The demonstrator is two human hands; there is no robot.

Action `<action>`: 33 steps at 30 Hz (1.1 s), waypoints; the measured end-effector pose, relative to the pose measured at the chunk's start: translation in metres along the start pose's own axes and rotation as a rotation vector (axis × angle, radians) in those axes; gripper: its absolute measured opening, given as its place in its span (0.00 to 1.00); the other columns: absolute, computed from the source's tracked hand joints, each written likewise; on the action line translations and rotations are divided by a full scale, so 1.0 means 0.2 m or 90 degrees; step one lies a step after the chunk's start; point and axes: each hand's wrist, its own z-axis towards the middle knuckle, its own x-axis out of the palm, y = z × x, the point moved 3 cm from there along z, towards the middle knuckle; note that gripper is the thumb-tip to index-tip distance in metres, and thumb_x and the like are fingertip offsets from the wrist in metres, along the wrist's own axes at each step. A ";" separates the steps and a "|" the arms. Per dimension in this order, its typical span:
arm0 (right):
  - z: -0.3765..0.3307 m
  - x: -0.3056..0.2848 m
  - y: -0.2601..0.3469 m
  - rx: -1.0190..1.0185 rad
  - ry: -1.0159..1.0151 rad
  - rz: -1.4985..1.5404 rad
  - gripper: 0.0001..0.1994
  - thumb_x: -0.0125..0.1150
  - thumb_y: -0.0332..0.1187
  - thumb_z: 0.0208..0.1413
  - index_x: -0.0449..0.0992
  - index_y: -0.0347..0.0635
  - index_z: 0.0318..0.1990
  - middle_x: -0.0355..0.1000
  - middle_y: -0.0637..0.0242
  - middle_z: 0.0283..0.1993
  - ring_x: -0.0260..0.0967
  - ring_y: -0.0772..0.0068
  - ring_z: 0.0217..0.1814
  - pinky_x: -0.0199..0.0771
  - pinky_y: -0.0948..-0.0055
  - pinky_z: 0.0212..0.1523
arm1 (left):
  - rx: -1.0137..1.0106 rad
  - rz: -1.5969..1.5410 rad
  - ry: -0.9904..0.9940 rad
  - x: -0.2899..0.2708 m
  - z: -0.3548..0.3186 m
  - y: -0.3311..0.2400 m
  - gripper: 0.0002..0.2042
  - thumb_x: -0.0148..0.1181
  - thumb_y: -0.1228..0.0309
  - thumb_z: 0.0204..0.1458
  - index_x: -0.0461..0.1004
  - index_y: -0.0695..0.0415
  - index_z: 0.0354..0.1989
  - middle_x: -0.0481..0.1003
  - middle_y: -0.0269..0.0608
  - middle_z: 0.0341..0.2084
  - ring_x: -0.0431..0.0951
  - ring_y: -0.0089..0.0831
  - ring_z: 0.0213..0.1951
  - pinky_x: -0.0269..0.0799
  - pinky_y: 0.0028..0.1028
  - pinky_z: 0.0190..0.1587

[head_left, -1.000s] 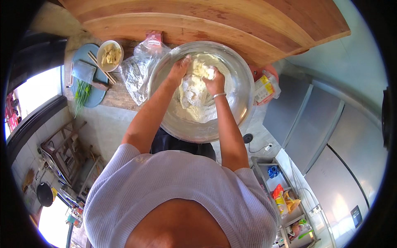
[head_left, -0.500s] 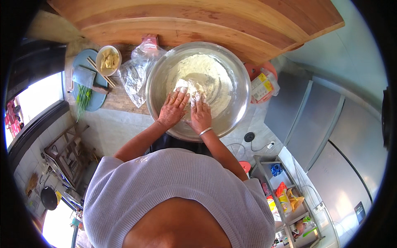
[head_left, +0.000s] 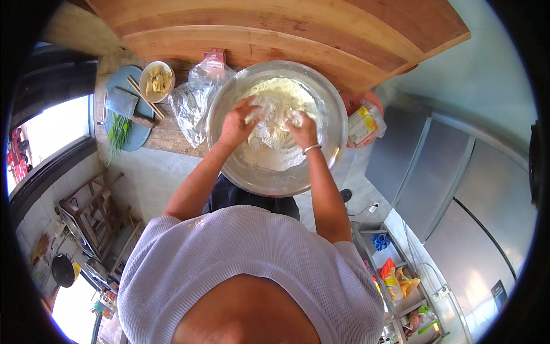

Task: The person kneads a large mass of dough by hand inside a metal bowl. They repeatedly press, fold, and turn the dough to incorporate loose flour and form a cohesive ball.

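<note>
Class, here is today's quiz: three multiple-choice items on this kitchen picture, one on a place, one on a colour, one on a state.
1. Where does the clear plastic bag lie?
A. left of the metal bowl
B. inside the bowl
C. on the floor

2. What colour is the round board under the cleaver?
A. red
B. blue-grey
C. black

3. What are the left hand and right hand doing?
A. resting on the bowl's rim
B. holding the chopsticks
C. gripping the white dough

Answers: 1 A, the bag lies against the bowl's left side on the wooden table; 2 B, the board shows blue-grey around the green herbs; 3 C, both hands are in the bowl with dough on their fingers.
</note>
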 end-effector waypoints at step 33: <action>-0.09 0.23 -0.08 -0.114 -0.057 -0.477 0.27 0.68 0.39 0.38 0.68 0.40 0.48 0.66 0.57 0.47 0.65 0.54 0.47 0.66 0.64 0.49 | 0.201 0.216 0.086 0.35 0.04 0.12 0.38 0.68 0.73 0.29 0.62 0.51 0.57 0.68 0.44 0.51 0.69 0.44 0.50 0.68 0.34 0.52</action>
